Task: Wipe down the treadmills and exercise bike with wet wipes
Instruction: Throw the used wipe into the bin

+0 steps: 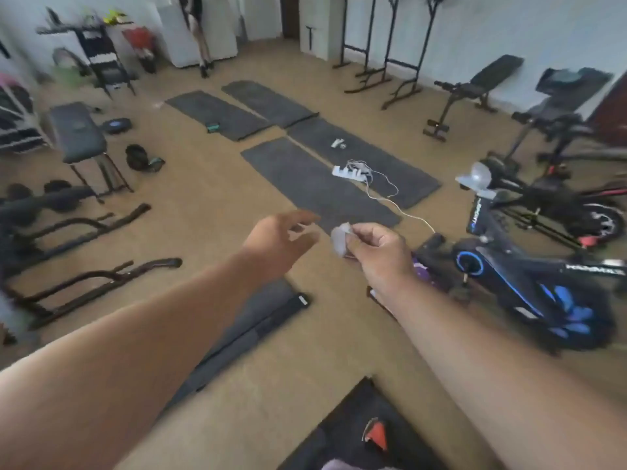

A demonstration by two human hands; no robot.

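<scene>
the right hand (380, 256) is pinching a small crumpled wet wipe (340, 239) between thumb and curled fingers, the wipe sticking up and out of the grip toward the left hand (276, 242), which is hovering just beside it with fingers loosely spread and holding nothing. the wipe is bunched, so no long axis is showing. the black and blue exercise bike (529, 276) is standing just right of the wipe, its frame running away to the right across the tan floor (210, 184).

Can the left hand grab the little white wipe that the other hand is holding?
Probably yes. The left hand is open, beside the wipe that the right hand pinches, with only a small gap of air between and nothing blocking. The picture is blurry, so the exact gap is hard to judge.
</scene>
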